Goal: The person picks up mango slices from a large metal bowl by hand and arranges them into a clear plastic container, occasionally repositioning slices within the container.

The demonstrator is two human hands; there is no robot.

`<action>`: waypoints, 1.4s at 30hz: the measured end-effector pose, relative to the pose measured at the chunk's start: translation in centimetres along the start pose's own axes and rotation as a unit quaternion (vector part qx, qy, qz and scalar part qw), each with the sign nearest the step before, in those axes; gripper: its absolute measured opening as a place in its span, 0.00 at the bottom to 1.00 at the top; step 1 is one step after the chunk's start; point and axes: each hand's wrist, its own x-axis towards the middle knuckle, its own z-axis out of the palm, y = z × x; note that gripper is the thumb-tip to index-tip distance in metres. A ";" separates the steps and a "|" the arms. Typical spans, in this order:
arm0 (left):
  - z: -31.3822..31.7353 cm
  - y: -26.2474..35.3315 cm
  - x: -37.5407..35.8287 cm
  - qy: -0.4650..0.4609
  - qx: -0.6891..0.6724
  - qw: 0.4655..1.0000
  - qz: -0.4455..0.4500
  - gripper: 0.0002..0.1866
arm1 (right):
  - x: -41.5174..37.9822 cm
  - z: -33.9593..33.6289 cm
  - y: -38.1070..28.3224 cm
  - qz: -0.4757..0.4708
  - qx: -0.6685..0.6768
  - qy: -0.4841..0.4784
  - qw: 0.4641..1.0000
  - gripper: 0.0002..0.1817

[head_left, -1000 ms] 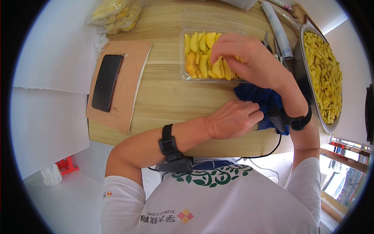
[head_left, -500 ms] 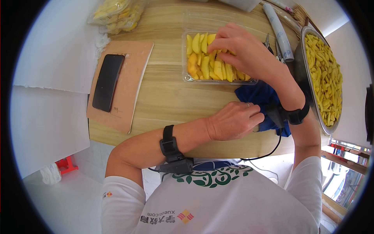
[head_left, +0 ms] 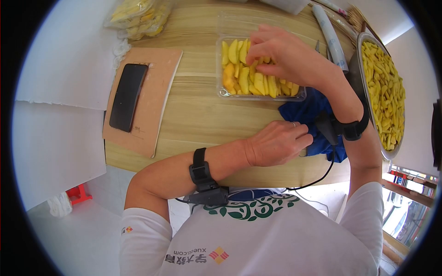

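My right hand [head_left: 290, 57] is over a clear plastic box [head_left: 223, 93], its thumb and fingers apart. Inside lie rows of yellow fruit slices [head_left: 244, 78] that look like mango, and the hand hides some of them. Whether the fingertips touch a slice I cannot make out. Near the table's front edge rests my left hand [head_left: 278, 143], fingers curled in, with a ring on one finger. Its palm is hidden, and its fingertips lie beside a crumpled blue cloth [head_left: 299, 110].
At right stands a large metal basin [head_left: 361, 69] heaped with yellow slices. A plastic-film roll [head_left: 329, 37] lies behind. On the left a black phone [head_left: 128, 97] rests on a brown board [head_left: 159, 92]. Bagged yellow pieces [head_left: 140, 18] sit at the back left. A cable [head_left: 324, 177] hangs at the front.
My right hand and forearm have shifted slightly right, and the fingers sit a little farther apart. The box appears a touch farther right. My left hand has barely moved.
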 end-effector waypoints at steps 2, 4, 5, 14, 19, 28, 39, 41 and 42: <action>0.0 0.0 0.0 -0.001 0.002 1.000 -0.001 0.12 | -0.1 -0.2 -0.1 0.000 0.019 0.003 1.000 0.07; 0.0 0.0 0.0 0.002 -0.002 1.000 0.001 0.12 | -0.2 -0.2 0.0 0.000 0.038 0.005 0.999 0.08; 0.0 0.0 0.0 0.002 -0.002 1.000 0.001 0.12 | -0.3 -0.2 0.1 -0.002 0.044 0.019 0.999 0.08; 0.1 -0.1 0.0 0.007 -0.006 1.000 0.007 0.12 | -2.4 -2.7 -0.9 0.065 0.025 0.138 0.988 0.05; 0.4 -0.3 0.0 0.012 -0.011 1.000 0.003 0.10 | -6.2 -4.5 -2.9 0.150 -0.004 0.173 0.973 0.06; -0.1 0.1 0.6 0.040 -0.046 0.998 -0.033 0.10 | -18.4 -8.8 -3.3 0.385 -0.054 0.231 0.892 0.06; -0.5 0.5 1.0 0.002 -0.064 0.995 -0.082 0.10 | -27.9 -9.1 -2.7 0.539 -0.081 0.142 0.827 0.07; -0.4 0.6 0.9 -0.001 -0.069 0.993 -0.091 0.10 | -27.8 -9.4 -2.8 0.530 -0.092 0.162 0.827 0.08; -0.4 0.6 0.9 -0.001 -0.072 0.993 -0.097 0.09 | -27.7 -9.6 -2.8 0.519 -0.103 0.181 0.829 0.08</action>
